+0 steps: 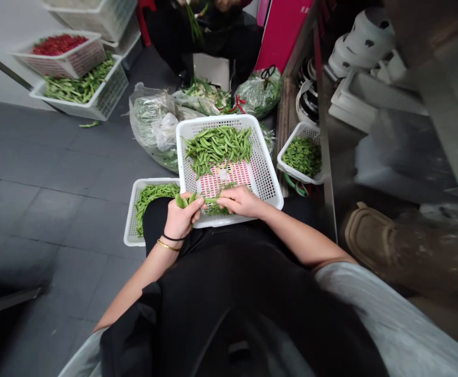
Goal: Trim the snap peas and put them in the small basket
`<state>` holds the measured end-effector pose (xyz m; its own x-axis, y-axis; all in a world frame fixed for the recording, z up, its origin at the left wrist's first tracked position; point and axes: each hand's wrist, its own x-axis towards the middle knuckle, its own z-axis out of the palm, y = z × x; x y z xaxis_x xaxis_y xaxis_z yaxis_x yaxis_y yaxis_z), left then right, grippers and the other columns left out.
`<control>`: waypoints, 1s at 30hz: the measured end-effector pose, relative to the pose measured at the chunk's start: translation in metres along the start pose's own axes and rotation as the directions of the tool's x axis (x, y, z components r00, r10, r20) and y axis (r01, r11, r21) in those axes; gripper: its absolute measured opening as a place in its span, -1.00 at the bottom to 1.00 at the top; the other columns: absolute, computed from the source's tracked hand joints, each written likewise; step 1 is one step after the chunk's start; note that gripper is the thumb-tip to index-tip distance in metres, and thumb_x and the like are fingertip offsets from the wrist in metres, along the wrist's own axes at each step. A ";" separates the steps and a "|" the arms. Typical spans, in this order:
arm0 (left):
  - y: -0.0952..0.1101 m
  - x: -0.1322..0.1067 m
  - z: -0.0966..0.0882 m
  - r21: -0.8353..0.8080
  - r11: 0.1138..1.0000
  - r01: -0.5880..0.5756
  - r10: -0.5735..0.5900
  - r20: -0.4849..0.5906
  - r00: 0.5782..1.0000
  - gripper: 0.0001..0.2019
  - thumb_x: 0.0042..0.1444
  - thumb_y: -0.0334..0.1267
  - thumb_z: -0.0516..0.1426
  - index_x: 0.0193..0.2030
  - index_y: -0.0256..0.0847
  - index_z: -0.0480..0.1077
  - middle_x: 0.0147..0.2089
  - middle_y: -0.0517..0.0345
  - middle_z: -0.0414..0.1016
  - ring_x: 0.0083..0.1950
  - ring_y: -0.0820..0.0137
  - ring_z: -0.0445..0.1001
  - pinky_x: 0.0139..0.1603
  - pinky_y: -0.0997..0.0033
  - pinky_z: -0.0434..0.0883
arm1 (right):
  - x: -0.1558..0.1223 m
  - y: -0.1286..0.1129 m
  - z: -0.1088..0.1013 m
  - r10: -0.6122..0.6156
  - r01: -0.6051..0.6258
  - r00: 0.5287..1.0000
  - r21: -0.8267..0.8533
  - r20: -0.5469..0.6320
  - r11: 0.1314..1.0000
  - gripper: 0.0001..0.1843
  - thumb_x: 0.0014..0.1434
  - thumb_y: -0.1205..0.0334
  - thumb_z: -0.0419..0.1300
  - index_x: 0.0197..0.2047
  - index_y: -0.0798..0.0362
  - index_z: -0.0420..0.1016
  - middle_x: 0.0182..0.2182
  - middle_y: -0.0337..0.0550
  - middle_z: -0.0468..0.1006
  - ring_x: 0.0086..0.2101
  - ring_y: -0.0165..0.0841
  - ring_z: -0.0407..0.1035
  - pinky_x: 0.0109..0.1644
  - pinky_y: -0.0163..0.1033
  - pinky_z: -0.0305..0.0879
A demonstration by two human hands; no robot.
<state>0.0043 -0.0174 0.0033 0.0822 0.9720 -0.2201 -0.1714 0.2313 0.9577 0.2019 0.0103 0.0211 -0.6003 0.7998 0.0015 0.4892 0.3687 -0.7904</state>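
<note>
Over the near rim of a white perforated basket (pixel 268 178), my two hands meet at one green pea pod (pixel 210 200). My left hand (pixel 179 217) is closed around several pods, some poking out above its fingers. The pod's other end is pinched between thumb and fingers of my right hand (pixel 241 201). A heap of pea pods (pixel 221 146) fills the far half of the basket. Small green trimmings (pixel 216 209) lie in its near part, partly hidden by my hands. The basket rests on my lap.
A second basket (pixel 129 238) with green pods stands at my left knee. Bagged greens (pixel 150 120) lie beyond the lap basket. A basket of leafy greens (pixel 302 157) is at right, beside a metal shelf (pixel 326 188). Stacked baskets (pixel 107 102) stand far left. Another person (pixel 209 31) sits opposite.
</note>
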 end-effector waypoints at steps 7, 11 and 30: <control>0.027 0.003 -0.013 0.320 0.947 -0.043 -0.060 0.308 0.949 -0.77 -0.29 -0.35 0.37 -0.41 -0.27 0.50 -0.55 0.20 0.45 -0.58 0.54 0.31 -0.58 0.58 0.26 | 0.000 -0.007 -0.017 -0.180 0.200 0.905 -0.013 0.385 0.980 -0.65 0.21 0.17 0.06 -0.57 0.11 0.36 -0.65 -0.34 0.30 -0.60 -0.54 0.13 -0.46 -0.40 -0.02; 0.028 0.006 -0.002 0.225 0.974 0.018 -0.096 0.344 0.934 -0.76 -0.32 -0.37 0.36 -0.55 -0.25 0.35 -0.67 0.30 0.33 -0.66 0.58 0.23 -0.66 0.61 0.18 | 0.010 -0.012 -0.011 -0.145 0.151 0.973 -0.019 0.181 0.988 -0.67 0.23 0.18 0.04 -0.52 0.10 0.41 -0.63 -0.32 0.33 -0.57 -0.53 0.18 -0.42 -0.39 0.03; -0.012 0.036 -0.023 -0.290 0.893 0.345 -0.322 0.125 0.938 -0.74 -0.17 -0.26 0.31 -0.47 -0.29 0.29 -0.67 0.30 0.28 -0.70 0.60 0.20 -0.75 0.65 0.05 | 0.142 0.116 0.040 0.493 -0.476 0.867 -0.415 -0.072 0.775 -0.68 0.19 0.23 0.07 -0.06 0.24 0.43 -0.06 0.17 0.49 -0.16 -0.25 0.39 -0.14 -0.28 0.20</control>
<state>-0.0133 0.0163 -0.0201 0.2555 0.8323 -0.4920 -0.4089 0.5541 0.7251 0.1483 0.1478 -0.0945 -0.2332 0.9095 -0.3441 0.9277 0.1020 -0.3592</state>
